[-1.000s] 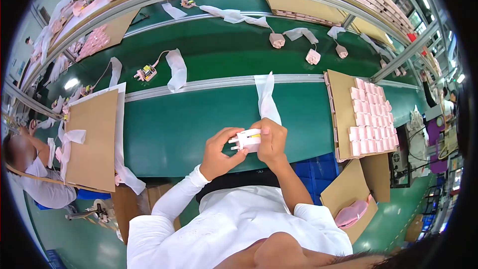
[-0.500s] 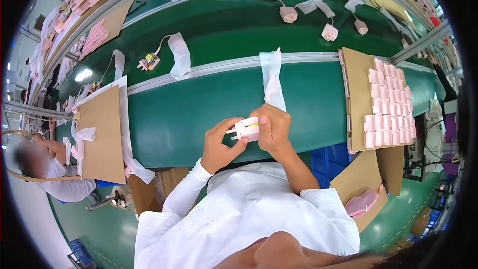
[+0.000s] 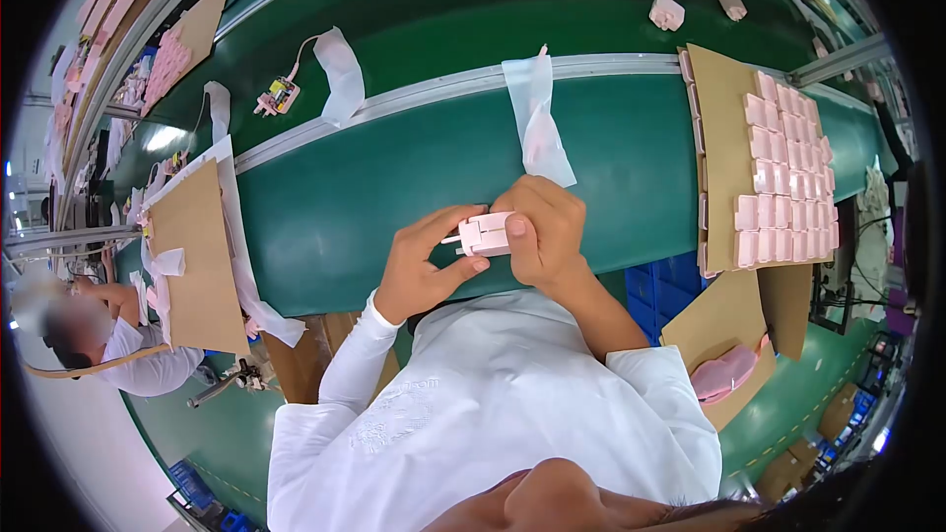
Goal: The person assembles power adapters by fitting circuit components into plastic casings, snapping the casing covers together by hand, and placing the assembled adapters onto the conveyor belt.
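A pale pink plug-in charger (image 3: 485,234) is held between both hands over the near edge of the green bench, its metal-like prongs pointing left. My left hand (image 3: 419,261) grips its prong end between thumb and fingers. Wrapped round the other end is my right hand (image 3: 548,234), with the thumb pressed on the casing. A thin seam shows on the upper face of the casing. Beyond the right hand, a strip of white film (image 3: 537,118) lies across the bench to the metal rail; whether it joins the charger is hidden.
On the right, a cardboard sheet (image 3: 724,158) carries rows of pink casing pieces (image 3: 783,177). Another cardboard sheet (image 3: 197,256) lies left. Behind the rail (image 3: 424,89), the green belt (image 3: 434,20) bears an open charger (image 3: 277,97) and several closed ones. A co-worker (image 3: 128,345) sits at far left.
The yellow part that showed through the charger's open side is now covered by the pink casing. My right hand has shifted slightly, and the camera view has tilted downward.
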A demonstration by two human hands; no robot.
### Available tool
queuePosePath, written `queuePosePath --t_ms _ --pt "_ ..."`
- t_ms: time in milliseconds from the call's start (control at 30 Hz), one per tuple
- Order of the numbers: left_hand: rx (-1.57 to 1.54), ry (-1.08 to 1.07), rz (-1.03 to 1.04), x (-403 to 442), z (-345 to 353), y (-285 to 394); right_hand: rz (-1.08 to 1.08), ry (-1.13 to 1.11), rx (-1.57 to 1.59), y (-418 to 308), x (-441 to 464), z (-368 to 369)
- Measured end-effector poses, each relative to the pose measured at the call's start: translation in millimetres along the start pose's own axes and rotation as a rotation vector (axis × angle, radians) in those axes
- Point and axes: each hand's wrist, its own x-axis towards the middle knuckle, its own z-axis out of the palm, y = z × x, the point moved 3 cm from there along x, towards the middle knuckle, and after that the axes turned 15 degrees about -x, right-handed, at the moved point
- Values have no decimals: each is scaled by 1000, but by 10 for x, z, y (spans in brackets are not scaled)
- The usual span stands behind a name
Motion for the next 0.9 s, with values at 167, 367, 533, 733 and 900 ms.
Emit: queuePosePath --t_ms 167,367,533,733,900 --pt "31 -69 42 45 -26 39 3 2 0 -9 -51 7" --pt "76 -178 19 83 -84 107 63 -32 19 -20 -116 33" --pt "71 -142 33 69 -86 42 138 -52 20 -22 -140 86" --pt "154 128 148 -10 53 -24 141 -57 42 34 -71 175" --pt "148 212 143 -26 -5 -195 241 -102 89 90 -46 282"
